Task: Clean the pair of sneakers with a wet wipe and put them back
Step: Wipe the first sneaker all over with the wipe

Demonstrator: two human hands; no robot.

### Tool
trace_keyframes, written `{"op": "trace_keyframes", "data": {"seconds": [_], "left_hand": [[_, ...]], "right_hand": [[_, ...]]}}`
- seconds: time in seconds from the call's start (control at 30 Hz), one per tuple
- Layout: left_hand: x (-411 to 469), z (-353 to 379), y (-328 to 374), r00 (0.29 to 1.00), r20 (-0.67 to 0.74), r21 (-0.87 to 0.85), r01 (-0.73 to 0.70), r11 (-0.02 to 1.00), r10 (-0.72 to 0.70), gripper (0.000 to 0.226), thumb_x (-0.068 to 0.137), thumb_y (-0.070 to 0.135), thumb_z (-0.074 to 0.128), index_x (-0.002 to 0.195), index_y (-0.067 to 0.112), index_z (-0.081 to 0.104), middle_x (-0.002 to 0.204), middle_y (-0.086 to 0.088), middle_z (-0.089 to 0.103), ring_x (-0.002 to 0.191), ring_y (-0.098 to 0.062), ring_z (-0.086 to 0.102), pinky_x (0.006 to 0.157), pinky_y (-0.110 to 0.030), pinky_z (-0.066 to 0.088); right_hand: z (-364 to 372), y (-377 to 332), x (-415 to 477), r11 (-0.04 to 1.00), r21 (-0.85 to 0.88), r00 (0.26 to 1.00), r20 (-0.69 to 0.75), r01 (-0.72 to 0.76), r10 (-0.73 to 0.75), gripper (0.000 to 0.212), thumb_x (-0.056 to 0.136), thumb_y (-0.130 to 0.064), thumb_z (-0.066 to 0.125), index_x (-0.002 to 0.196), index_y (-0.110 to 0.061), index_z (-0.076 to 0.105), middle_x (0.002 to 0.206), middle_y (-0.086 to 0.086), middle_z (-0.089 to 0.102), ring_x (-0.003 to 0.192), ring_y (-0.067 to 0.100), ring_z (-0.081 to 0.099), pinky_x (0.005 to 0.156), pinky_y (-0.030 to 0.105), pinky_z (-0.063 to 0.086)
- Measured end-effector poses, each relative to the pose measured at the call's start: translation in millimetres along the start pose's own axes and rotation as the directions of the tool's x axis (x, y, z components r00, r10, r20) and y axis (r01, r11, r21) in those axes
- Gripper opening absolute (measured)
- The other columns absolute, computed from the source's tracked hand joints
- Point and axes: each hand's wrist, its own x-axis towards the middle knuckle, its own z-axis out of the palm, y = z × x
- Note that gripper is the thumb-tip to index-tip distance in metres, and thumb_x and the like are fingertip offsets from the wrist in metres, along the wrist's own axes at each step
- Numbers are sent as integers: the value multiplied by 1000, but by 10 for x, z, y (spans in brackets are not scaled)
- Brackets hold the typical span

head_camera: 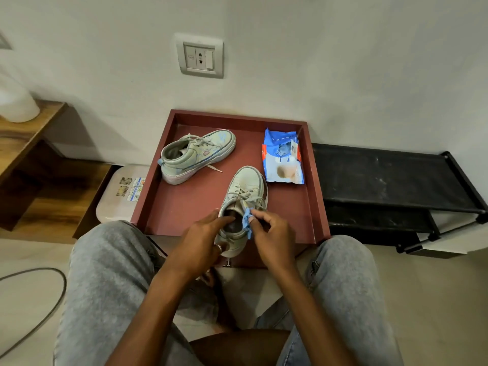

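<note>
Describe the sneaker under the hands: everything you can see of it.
The near sneaker is a pale grey-green lace-up with whitish laces, a light rubber-looking sole and a dark lining. It stands upright in the maroon tray, toe pointing at the wall, heel at the near rim. The left hand grips its heel, fingers over the collar; the right hand pinches a blue wipe against the collar's right side.

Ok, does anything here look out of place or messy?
Nothing damaged or spilled. The far sneaker sits crosswise in the red tray with a lace end trailing loose, and the wipes pack lies open.
</note>
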Motion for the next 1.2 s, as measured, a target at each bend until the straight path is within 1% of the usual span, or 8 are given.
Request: {"op": "trace_keyframes", "data": {"seconds": [0.17, 0.37, 0.5, 0.6, 0.77, 0.97, 1.13, 1.2], "left_hand": [[28, 61, -147, 994, -109, -36, -29, 999, 25, 71, 69, -2, 83, 135, 18, 65, 128, -1, 71, 109, -23, 69, 83, -24, 49], [20, 58, -161, 992, -119, -151, -50, 987, 32, 91, 72, -5, 81, 150, 28, 46, 139, -2, 64, 121, -13, 62, 84, 3, 39], [47, 74, -146, 991, -52, -283, 107, 953, -127, 109, 76, -3, 82, 162, 25, 21, 153, -10, 51, 138, -24, 51, 104, -26, 48], [61, 94, -159, 995, -48, -228, 69, 971, -83, 94, 76, -2, 81, 156, 23, 38, 139, -4, 64, 126, -22, 62, 96, -23, 51], [-20, 96, -127, 996, -74, -373, 16, 928, -47, 78, 82, -9, 73, 147, 26, 50, 125, 11, 67, 114, -3, 65, 90, -11, 52], [62, 164, -209, 986, -158, -353, -6, 936, -53, 73, 84, 0, 76, 146, 30, 51, 122, 9, 72, 109, -4, 68, 91, -20, 57], [373, 173, -177, 983, -173, -357, -7, 934, -59, 72, 85, 2, 76, 145, 31, 51, 124, 10, 71, 106, -1, 67, 89, -18, 57], [531, 203, -178, 979, -188, -360, 1, 933, -73, 73, 82, 2, 76, 146, 29, 52, 123, 7, 73, 107, -5, 70, 91, -28, 59]], "right_hand": [[79, -18, -441, 999, 41, 999, 45, 17, -19, 8, 90, -14, 68, 94, -20, 72, 95, -9, 69, 87, -3, 62, 73, 7, 46], [-151, -62, -293, 972, 229, 997, 73, -55, 39, 17, 91, -12, 67, 102, -24, 72, 97, -10, 73, 90, 0, 68, 74, 17, 56], [-202, 154, -211, 975, 179, 992, 23, -128, 126, 25, 96, -16, 60, 117, -29, 68, 108, -9, 71, 99, 6, 68, 85, 32, 59], [-72, 200, -209, 990, 68, 990, 78, -121, 116, 31, 98, -16, 54, 123, -30, 66, 117, -5, 64, 100, 6, 64, 90, 34, 57], [95, 110, -285, 997, -14, 977, 197, -79, 80, 39, 100, -16, 53, 139, -12, 53, 132, -2, 48, 98, -4, 52, 76, -2, 39], [178, 125, -109, 999, -33, 978, 208, -13, 20, 43, 98, -20, 58, 140, -13, 52, 129, -5, 48, 115, 8, 52, 86, 2, 38], [188, 97, 224, 1000, -12, 984, 177, -12, 14, 39, 99, -18, 54, 138, -15, 56, 126, -3, 51, 110, 8, 55, 78, -1, 40], [169, 104, 380, 1000, -5, 988, 154, -18, 19, 36, 99, -19, 53, 135, -15, 59, 123, -1, 54, 102, 7, 57, 72, 1, 42]]}}
